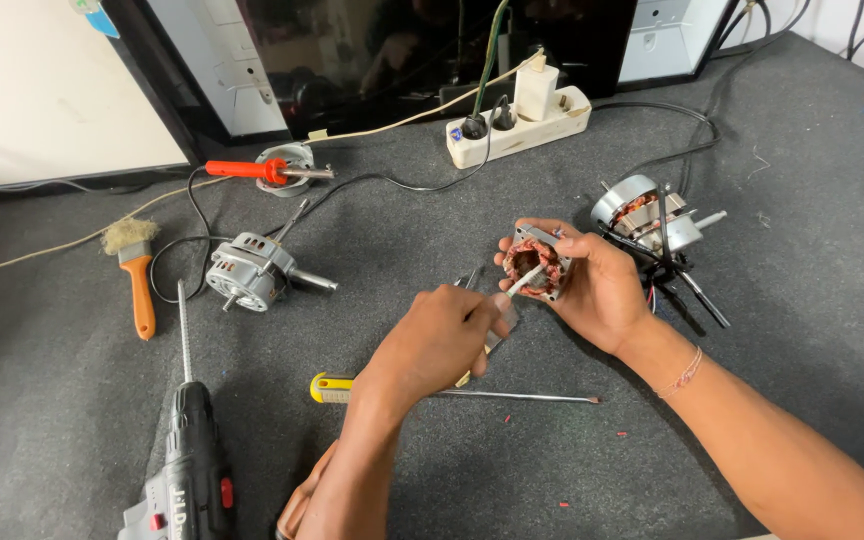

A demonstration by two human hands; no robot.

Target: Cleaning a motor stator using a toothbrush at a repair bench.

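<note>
My right hand [600, 288] grips a small motor stator [537, 263], a square metal frame with copper windings, held up over the grey mat. My left hand [442, 335] pinches a thin white strip [524, 281] whose tip pokes into the stator's windings. A yellow-handled screwdriver [452, 392] lies on the mat just below my left hand. Metal pliers or tweezers [472, 280] lie partly hidden under that hand.
Another motor with wires [647, 220] sits right of the stator. A grey motor with a shaft [252, 270], an orange-handled brush [135, 270], a red soldering iron on its stand [267, 170], a black drill [190, 460] and a white power strip [517, 125] surround the work spot.
</note>
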